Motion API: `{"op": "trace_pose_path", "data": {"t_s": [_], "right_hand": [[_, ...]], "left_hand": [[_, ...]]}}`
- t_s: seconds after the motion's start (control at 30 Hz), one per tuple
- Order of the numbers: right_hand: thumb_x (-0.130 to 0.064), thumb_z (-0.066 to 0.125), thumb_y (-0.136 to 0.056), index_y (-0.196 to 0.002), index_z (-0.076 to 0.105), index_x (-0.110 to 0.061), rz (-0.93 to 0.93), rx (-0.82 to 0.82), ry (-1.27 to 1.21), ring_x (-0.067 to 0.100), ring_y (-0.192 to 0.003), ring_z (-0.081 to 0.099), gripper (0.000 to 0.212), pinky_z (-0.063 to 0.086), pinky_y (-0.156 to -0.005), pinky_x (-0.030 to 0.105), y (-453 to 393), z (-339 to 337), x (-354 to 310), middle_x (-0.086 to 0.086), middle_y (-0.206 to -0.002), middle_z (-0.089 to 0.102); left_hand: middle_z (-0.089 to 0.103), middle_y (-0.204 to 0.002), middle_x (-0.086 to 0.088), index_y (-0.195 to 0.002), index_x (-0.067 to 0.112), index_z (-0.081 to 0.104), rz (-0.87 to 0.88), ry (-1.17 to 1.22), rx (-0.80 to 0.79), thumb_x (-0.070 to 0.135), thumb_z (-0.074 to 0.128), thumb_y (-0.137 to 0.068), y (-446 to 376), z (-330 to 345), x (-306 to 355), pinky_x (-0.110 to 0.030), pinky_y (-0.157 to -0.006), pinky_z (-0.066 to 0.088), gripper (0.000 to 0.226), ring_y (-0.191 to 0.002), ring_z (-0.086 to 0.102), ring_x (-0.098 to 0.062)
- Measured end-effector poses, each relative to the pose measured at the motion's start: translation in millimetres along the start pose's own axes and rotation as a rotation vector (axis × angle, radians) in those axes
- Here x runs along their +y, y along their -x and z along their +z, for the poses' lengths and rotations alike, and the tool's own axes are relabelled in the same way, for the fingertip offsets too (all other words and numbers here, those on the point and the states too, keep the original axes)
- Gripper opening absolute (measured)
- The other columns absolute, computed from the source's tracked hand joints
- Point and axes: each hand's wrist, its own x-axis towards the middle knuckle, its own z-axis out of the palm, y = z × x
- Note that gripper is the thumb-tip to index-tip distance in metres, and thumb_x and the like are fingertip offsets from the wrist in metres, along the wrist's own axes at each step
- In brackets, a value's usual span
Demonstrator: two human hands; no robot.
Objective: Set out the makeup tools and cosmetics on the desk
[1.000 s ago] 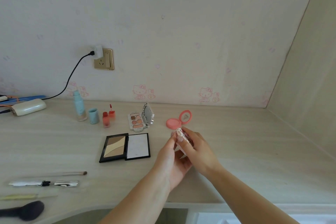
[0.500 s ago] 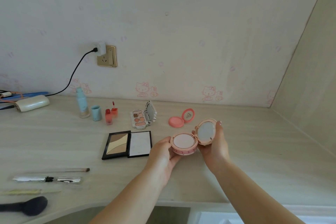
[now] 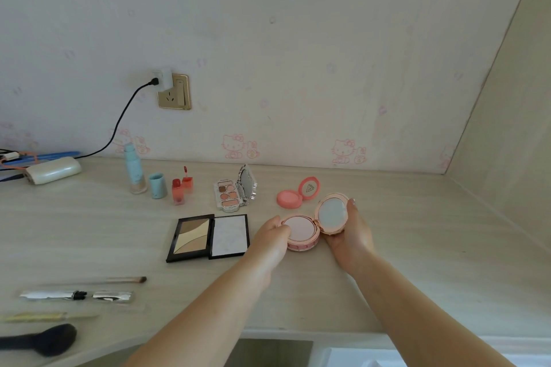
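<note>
Both hands hold an open pink cushion compact point(image 3: 301, 232) just above the worktop point(image 3: 417, 262).

The left hand point(image 3: 269, 235) grips the compact's round base at its left edge with curled fingers; the right hand point(image 3: 347, 229) cups the raised lid point(image 3: 331, 213) from behind, so its mirror faces the person. Base and lid sit side by side, the hinge between them, the long axis running left to right and tilting up at the lid. No writing on it can be read. Just behind it lies an open coral blush pot point(image 3: 290, 197) whose upright lid bears a triangle logo, the lettering too small to read. To the left lie an open black contour palette point(image 3: 208, 237) and a small eyeshadow palette point(image 3: 231, 195) with its mirror lid standing up.
</note>
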Motion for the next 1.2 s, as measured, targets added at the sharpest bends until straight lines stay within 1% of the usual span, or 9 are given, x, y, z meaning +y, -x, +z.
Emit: {"op": "trace_pose_path", "data": {"t_s": [0.13,0.27,0.43,0.53,0.67,0.87,0.97,1.07,1.2], "right_hand": [[-0.028,0.039,-0.100,-0.101,0.057,-0.009,0.004,-0.008,0.023,0.027,-0.088,0.062,0.026,0.050,-0.086,0.047,-8,-1,0,0.011,-0.097,0.063],[-0.023,0.039,-0.100,-0.120,0.051,-0.011,0.021,-0.009,0.032,0.026,-0.086,0.062,0.026,0.049,-0.092,0.052,-13,-2,-1,0.009,-0.099,0.062],[-0.007,0.034,-0.098,-0.132,0.043,-0.019,-0.028,-0.006,0.105,0.023,-0.087,0.060,0.037,0.052,-0.077,0.046,-17,-8,-6,0.008,-0.114,0.055],[-0.007,0.033,-0.099,-0.131,0.046,-0.015,-0.029,-0.023,0.124,0.026,-0.096,0.058,0.036,0.052,-0.074,0.042,-19,-11,-8,0.008,-0.110,0.058],[-0.009,0.031,-0.100,-0.126,0.049,-0.018,-0.038,-0.047,0.132,0.025,-0.093,0.059,0.032,0.052,-0.075,0.044,-17,-10,-7,0.007,-0.108,0.059],[-0.010,0.033,-0.100,-0.133,0.046,-0.017,-0.044,-0.063,0.111,0.021,-0.092,0.060,0.036,0.051,-0.069,0.039,-18,-11,-6,0.008,-0.114,0.058],[-0.012,0.036,-0.100,-0.137,0.043,-0.015,-0.036,-0.066,0.127,0.022,-0.092,0.058,0.038,0.051,-0.083,0.041,-17,-11,-6,0.005,-0.103,0.060],[-0.015,0.043,-0.097,-0.137,0.042,-0.012,-0.030,-0.059,0.169,0.024,-0.099,0.060,0.040,0.050,-0.088,0.041,-12,-13,-8,0.009,-0.115,0.060],[-0.022,0.045,-0.097,-0.139,0.039,-0.017,-0.052,-0.043,0.252,0.023,-0.112,0.057,0.043,0.041,-0.105,0.043,3,-21,-13,0.008,-0.123,0.058]], "left_hand": [[0.040,-0.073,0.011,-0.066,0.028,0.039,0.035,-0.045,0.000,0.010,0.043,-0.090,-5,-4,1,-0.029,-0.079,0.035,0.030,-0.069,0.042,-0.012],[0.050,-0.080,0.012,-0.075,0.030,0.048,0.054,-0.096,-0.029,0.010,0.040,-0.090,-8,-6,-6,-0.024,-0.070,0.038,0.026,-0.078,0.046,-0.017],[0.064,-0.096,0.011,-0.088,0.036,0.061,0.099,-0.151,-0.056,0.017,0.044,-0.082,-10,-10,-15,-0.034,-0.099,0.043,0.026,-0.096,0.055,-0.015],[0.066,-0.097,0.013,-0.090,0.037,0.064,0.114,-0.149,-0.065,0.014,0.043,-0.085,-9,-10,-15,-0.033,-0.096,0.045,0.031,-0.094,0.056,-0.014],[0.066,-0.097,0.004,-0.091,0.032,0.066,0.106,-0.164,-0.065,0.015,0.044,-0.083,-10,-9,-18,-0.032,-0.089,0.046,0.029,-0.085,0.052,-0.013],[0.057,-0.090,0.004,-0.086,0.030,0.063,0.079,-0.128,-0.062,0.019,0.046,-0.083,-14,-10,-20,-0.025,-0.075,0.035,0.021,-0.082,0.048,-0.016],[0.054,-0.083,0.006,-0.080,0.028,0.058,0.066,-0.129,-0.051,0.020,0.048,-0.083,-14,-9,-18,-0.026,-0.076,0.035,0.013,-0.084,0.049,-0.018],[0.046,-0.076,0.010,-0.069,0.028,0.047,0.037,-0.120,-0.039,0.019,0.050,-0.084,-9,-8,-12,-0.029,-0.082,0.036,0.018,-0.085,0.047,-0.019],[0.048,-0.079,0.003,-0.069,0.024,0.043,0.068,-0.105,-0.019,0.028,0.052,-0.068,-1,-15,-11,-0.034,-0.081,0.039,0.010,-0.078,0.043,-0.018]]}}
